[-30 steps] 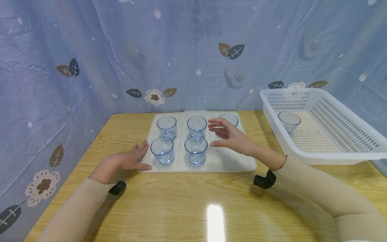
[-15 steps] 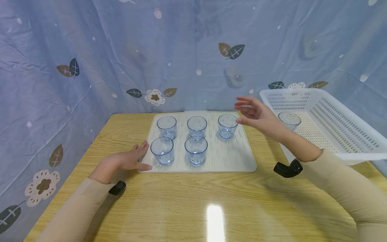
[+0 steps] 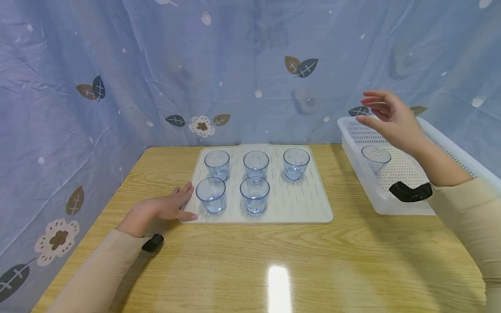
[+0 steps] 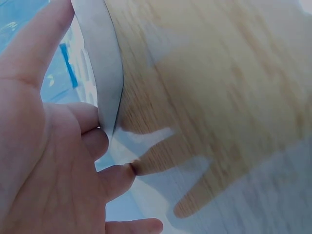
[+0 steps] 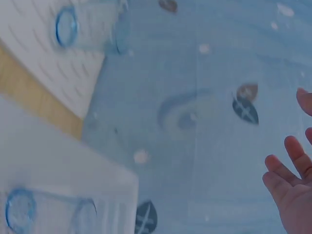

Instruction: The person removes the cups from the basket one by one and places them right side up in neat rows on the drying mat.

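Note:
My right hand (image 3: 395,124) hangs in the air over the white basket (image 3: 358,182), holding nothing, with its fingers loosely bent and the thumb apart. Below it, a clear glass tumbler (image 3: 376,163) stands in the basket's near left part. My left hand (image 3: 172,206) rests at the front left corner of a white ridged tray (image 3: 297,202), fingers and thumb spread at its edge (image 4: 107,63). Beside those fingers stands a bluish tumbler (image 3: 212,200). Several tumblers are on the tray: three along the back, such as the back right one (image 3: 295,167), and two in front.
A wooden tabletop (image 3: 219,261) stretches in front of the tray and between tray and basket. Patterned blue cloth (image 3: 242,78) hangs behind and to the left. Part of the basket is hidden by my right forearm.
My right hand has left the back right tumbler on the tray and moved right and up, to above the basket. My left hand has stayed at the tray's corner.

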Motion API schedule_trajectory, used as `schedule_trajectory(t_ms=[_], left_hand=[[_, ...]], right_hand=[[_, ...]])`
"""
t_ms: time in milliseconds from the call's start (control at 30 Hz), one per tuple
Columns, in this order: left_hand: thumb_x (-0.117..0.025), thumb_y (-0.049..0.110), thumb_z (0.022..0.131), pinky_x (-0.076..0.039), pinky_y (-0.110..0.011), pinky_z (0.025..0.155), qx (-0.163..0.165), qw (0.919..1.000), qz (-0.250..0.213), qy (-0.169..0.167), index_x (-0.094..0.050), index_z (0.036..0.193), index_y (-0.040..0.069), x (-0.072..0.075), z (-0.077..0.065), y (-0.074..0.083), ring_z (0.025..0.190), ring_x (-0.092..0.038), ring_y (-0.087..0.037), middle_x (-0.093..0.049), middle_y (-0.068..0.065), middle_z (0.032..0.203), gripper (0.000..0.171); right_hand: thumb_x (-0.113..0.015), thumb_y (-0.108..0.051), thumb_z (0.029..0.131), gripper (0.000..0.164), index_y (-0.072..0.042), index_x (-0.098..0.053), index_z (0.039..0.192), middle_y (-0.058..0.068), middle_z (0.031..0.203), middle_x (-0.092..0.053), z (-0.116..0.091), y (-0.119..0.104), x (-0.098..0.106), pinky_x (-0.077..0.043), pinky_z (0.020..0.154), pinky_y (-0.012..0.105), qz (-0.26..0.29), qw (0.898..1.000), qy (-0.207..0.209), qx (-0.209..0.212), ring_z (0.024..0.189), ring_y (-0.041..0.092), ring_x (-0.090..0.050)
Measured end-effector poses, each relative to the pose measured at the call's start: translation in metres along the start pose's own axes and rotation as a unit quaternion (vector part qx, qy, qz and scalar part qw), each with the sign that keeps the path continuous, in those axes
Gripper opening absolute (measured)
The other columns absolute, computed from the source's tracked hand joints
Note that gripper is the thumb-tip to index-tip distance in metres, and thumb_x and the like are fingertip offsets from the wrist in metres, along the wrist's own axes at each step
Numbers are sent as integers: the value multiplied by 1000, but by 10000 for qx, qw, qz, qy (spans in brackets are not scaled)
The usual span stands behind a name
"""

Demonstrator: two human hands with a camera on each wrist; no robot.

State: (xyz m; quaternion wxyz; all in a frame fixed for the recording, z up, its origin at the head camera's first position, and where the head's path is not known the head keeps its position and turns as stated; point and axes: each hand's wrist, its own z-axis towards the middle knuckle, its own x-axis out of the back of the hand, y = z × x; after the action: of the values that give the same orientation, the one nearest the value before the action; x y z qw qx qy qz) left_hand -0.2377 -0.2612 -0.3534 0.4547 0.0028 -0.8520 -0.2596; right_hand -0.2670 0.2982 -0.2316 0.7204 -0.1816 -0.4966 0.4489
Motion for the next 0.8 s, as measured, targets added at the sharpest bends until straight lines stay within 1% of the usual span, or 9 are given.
schedule_trajectory(t_ms=[133, 200, 233, 300, 433, 500, 600, 700, 800], left_hand=[[-68, 47, 98, -4, -71, 115, 6, 10000, -7, -6, 2, 159, -12, 0, -1, 2, 147, 15, -57, 13, -31, 165, 110], [-68, 47, 98, -4, -71, 115, -3, 10000, -18, -12, 2, 159, -12, 0, -1, 2, 147, 15, -57, 13, -32, 165, 110], [-69, 47, 98, -4, -71, 115, -3, 10000, -23, -17, 2, 159, -12, 0, -1, 2, 147, 15, -57, 13, -32, 165, 110], [-69, 47, 98, -4, -71, 115, -6, 10000, -18, -16, 2, 159, -12, 0, -1, 3, 147, 15, -57, 13, -32, 165, 110], [-67, 54, 96, -2, -69, 116, -17, 10000, 31, -24, 3, 159, -9, -2, 2, -5, 148, 17, -54, 15, -29, 166, 114], [-68, 55, 96, -1, -70, 116, -44, 10000, -25, -27, 3, 159, -10, -3, 2, -6, 147, 18, -55, 16, -29, 165, 115], [-67, 52, 97, 0, -71, 115, -59, 9999, -92, -50, 4, 158, -11, -2, -1, -1, 147, 18, -56, 16, -31, 164, 113], [-68, 51, 97, -2, -71, 115, -76, 9999, -136, -11, 3, 158, -13, -1, -4, 2, 146, 16, -58, 14, -33, 164, 113], [-68, 50, 98, -3, -71, 115, -48, 10000, -68, 4, 3, 158, -13, -1, -3, 1, 146, 16, -58, 14, -32, 164, 112]], right_hand=[[-66, -21, 102, 62, -13, -38, 158, 14, 148, -45, 5, 9, 15, -26, 111, 10, -471, 9986, 168, -141, 146, 19, -38], [-65, -23, 102, 65, -12, -36, 159, 20, 153, -41, 7, 16, 19, -23, 113, 12, -619, 9977, 155, -228, 149, 23, -34], [-65, -24, 103, 66, -12, -35, 160, 23, 155, -39, 8, 21, 20, -22, 115, 14, -704, 9971, 134, -275, 150, 26, -32], [-65, -26, 103, 68, -9, -33, 161, 26, 156, -37, 11, 31, 21, -19, 120, 22, -813, 9960, 80, -368, 150, 34, -30], [-63, -30, 104, 73, -8, -27, 163, 28, 159, -33, 12, 54, 23, -13, 124, 40, -986, 9935, -66, -566, 150, 42, -25], [-62, -30, 104, 75, -6, -23, 164, 29, 161, -29, 11, 63, 25, -12, 124, 49, -1020, 9922, -269, -668, 150, 46, -20], [-62, -31, 104, 82, -2, -13, 164, 32, 163, -20, 11, 75, 31, -14, 118, 65, -1143, 9853, -836, -955, 150, 52, -14], [-64, -30, 104, 89, 1, -5, 163, 36, 162, -16, 12, 84, 36, -18, 110, 74, -1379, 9709, -1504, -1257, 147, 58, -12], [-66, -32, 102, 93, 5, -4, 162, 40, 159, -17, 11, 92, 39, -23, 106, 77, -1704, 9547, -1971, -1440, 143, 62, -16]])
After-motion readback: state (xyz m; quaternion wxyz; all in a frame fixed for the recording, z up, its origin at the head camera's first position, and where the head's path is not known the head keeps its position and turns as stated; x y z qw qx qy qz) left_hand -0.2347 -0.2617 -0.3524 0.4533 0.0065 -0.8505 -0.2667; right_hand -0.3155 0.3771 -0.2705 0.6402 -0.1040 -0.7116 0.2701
